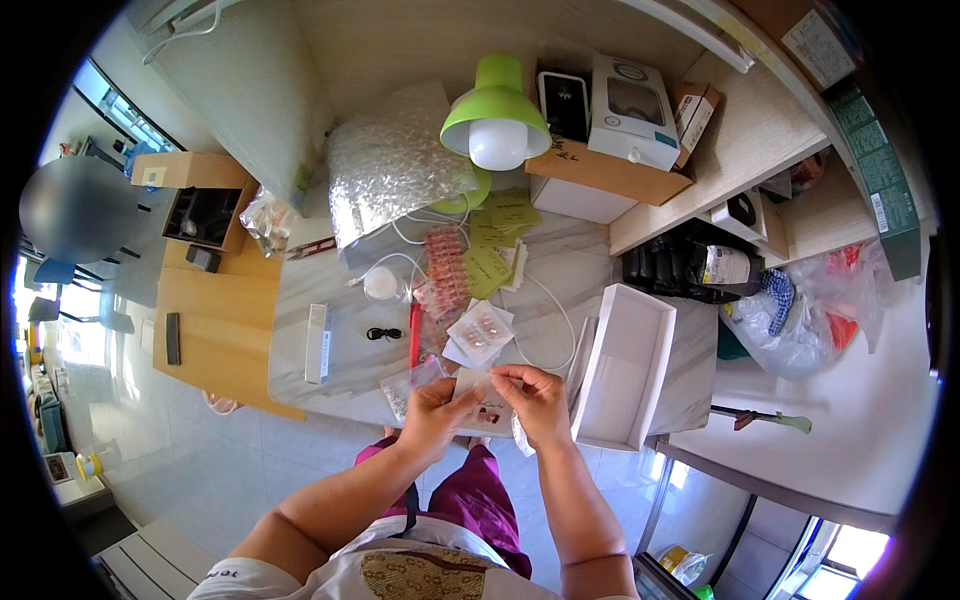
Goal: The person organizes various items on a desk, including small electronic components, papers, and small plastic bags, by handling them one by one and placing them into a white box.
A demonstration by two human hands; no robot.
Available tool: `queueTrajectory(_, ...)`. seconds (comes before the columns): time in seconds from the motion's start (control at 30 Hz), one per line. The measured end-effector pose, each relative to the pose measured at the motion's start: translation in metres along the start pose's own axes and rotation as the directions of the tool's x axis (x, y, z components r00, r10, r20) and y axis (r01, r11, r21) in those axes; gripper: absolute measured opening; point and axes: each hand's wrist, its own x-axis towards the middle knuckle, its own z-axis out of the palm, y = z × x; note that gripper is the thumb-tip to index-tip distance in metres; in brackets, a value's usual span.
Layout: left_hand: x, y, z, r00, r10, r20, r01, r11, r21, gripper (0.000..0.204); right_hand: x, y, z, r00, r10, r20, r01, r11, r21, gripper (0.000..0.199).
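Note:
Over the table's near edge, my left hand point(430, 420) and my right hand point(538, 402) hold a small pale card point(471, 383) between them. My left fingers and thumb are closed on its left side, and my right fingertips pinch its upper right corner. Several small dark red pieces show at the card's lower end; their kind is too small to tell. Just beyond lies a stack of white cards point(482, 332) with small pinkish pieces on top. A pile of clear strips with pink and red pieces point(445, 265) sits behind it, beside yellow-green cards point(487, 270).
An open white box point(628, 365) stands right of my hands. Leftward lie a red stick-like tool point(415, 335), a coiled black cable point(384, 333) and a slim white box point(317, 343). Bubble wrap point(385, 175) and a green lamp point(495, 110) stand at the back. A white cord point(570, 320) curves across the table.

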Motion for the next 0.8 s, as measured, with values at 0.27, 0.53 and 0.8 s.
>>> queueTrajectory(0.27, 0.014, -0.014, -0.015, 0.993, -0.114, -0.034, 0.106, 0.977, -0.186, 0.023, 0.091, 0.071, -0.057, 0.949, -0.186, -0.253, -0.034, 0.741, -0.671, 0.022)
queueTrajectory(0.53, 0.018, -0.003, -0.013, 0.981, -0.182, -0.063, 0.159, 0.951, -0.266, 0.020, 0.123, 0.098, -0.061, 0.863, -0.492, -0.112, 0.142, 0.449, -0.882, 0.015)
queueTrajectory(0.8, 0.015, 0.010, -0.013, 0.993, -0.099, -0.059, 0.084, 0.974, -0.209, 0.020, 0.044, -0.027, -0.023, 0.881, -0.391, 0.266, 0.468, 0.643, -0.606, 0.011)
